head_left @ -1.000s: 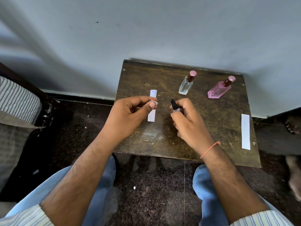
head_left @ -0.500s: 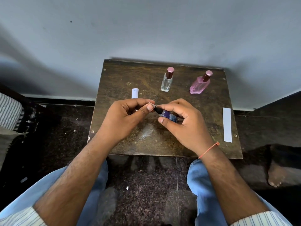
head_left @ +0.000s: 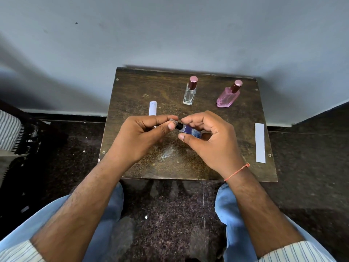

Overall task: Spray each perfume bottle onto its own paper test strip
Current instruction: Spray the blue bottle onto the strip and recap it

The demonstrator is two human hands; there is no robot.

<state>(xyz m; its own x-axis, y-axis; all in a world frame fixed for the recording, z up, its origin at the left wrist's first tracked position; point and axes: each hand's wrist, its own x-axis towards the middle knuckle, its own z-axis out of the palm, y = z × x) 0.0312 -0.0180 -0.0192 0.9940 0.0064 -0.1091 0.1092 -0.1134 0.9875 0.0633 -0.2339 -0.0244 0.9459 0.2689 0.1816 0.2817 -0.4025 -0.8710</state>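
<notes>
Small dark wooden table (head_left: 136,87), worn top, at frame centre against a pale wall. On it: 1 clear glass bottle (head_left: 190,93) with maroon cap, upright, upper centre; 1 pink bottle (head_left: 227,97) with maroon cap, upright, just right of it; 1 white paper strip (head_left: 152,108), centre left, partly hidden; 1 white paper strip (head_left: 260,143) along the right edge.

On the surface (head_left: 132,91), two bottles (head_left: 190,91) (head_left: 228,95) stand side by side at twelve to one o'clock, one strip (head_left: 152,108) lies at ten o'clock, and another strip (head_left: 260,143) lies at three o'clock.
</notes>
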